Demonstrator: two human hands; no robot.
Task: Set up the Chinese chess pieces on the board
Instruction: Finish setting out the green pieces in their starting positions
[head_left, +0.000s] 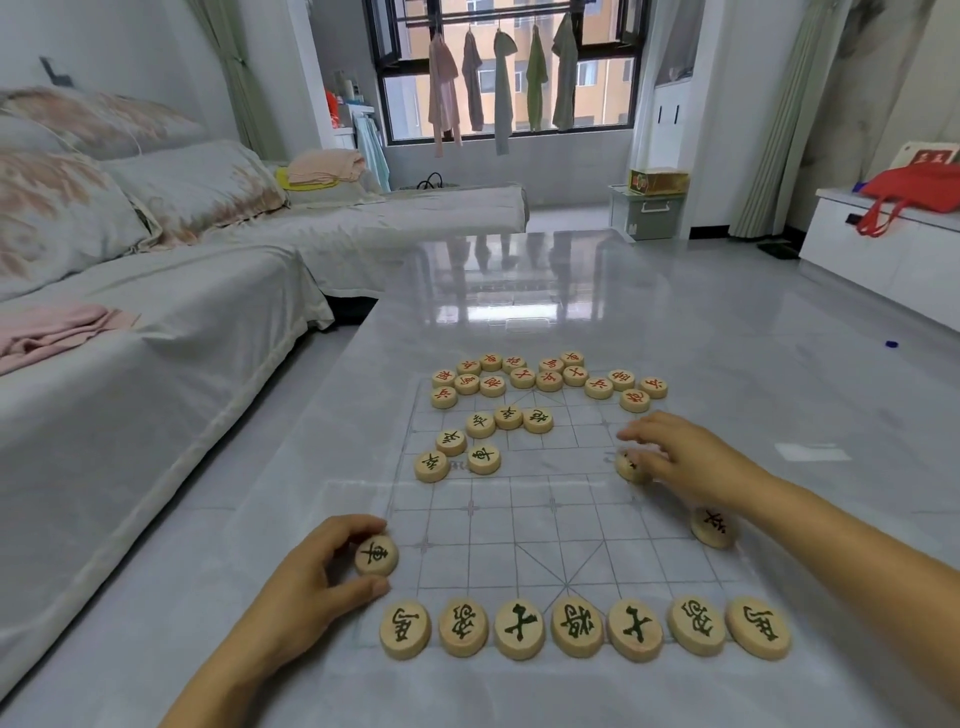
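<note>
While the left hand (306, 587) sits at the lower left of the frame, its thumb and fingers are curled round a held piece (376, 555), a pale wooden disc with a dark character, kept just off the lower left corner of the board (545, 519). That board is a clear sheet printed with a grid, lying flat on the glossy grey table (779, 364). Along its near edge, at the bottom of the frame, stands a row of seven pieces (576, 627), dark-lettered and side by side, almost touching. At the far edge, just above the middle of the frame, the red-lettered pieces (522, 378) lie bunched in a loose cluster, some on the grid and some just off it. Below them, left of centre, the loose dark-lettered pieces (483, 425) are scattered over the far half of the board. The right hand (691, 457) reaches in from the right with its fingers bent down over a blurred piece (631, 466) at the right side of the grid; with the blur I cannot tell whether it pinches the disc or only touches it. A lone piece (711, 527) lies beside that forearm near the board's right edge. A covered sofa (156, 312) fills the left of the frame, and clothes hang at the window (498, 78) at the top.
</note>
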